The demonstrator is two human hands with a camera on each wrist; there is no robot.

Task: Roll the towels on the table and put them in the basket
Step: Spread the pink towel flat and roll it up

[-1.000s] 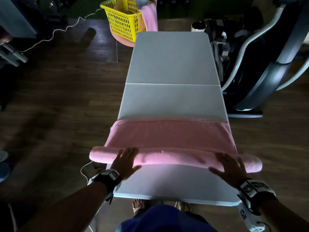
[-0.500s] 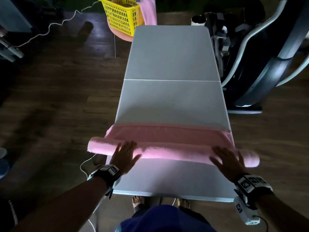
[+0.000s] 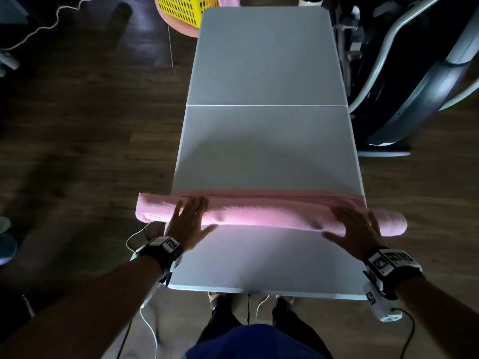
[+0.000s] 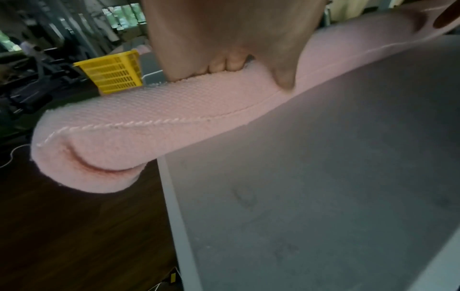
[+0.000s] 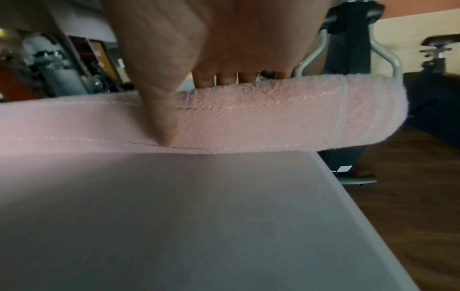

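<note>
Fingers (image 3: pixel 193 206) of the left hand (image 3: pixel 188 224) spread flat over the top of the towel (image 3: pixel 259 216), palm down, thumb out along the near side; pressing rather than pinching, probably so the roll turns evenly under the palm. Fingers (image 3: pixel 344 212) of the right hand (image 3: pixel 356 229) likewise fanned and laid flat on the roll near its other end, thumb low against the near face. Set wide apart, one toward each end, likely to keep the long roll straight and equally tight along its length. In the wrist views, fingertips (image 4: pixel 229 63) hooked just over the far crest and each thumb down at the stitched hem, which suits pushing away from the body. Towel nearly all rolled: a thick pink tube lying crosswise on the grey surface (image 3: pixel 267 151), with only a thin flat strip left beyond it, and both ends overhanging the side edges. Overhang probably down to the towel being wider than the surface. Yellow basket (image 3: pixel 184 9) well apart, past the far left corner, with pink cloth showing just beside it. Last turn of rolling apparently in hand, carrying not yet begun.
</note>
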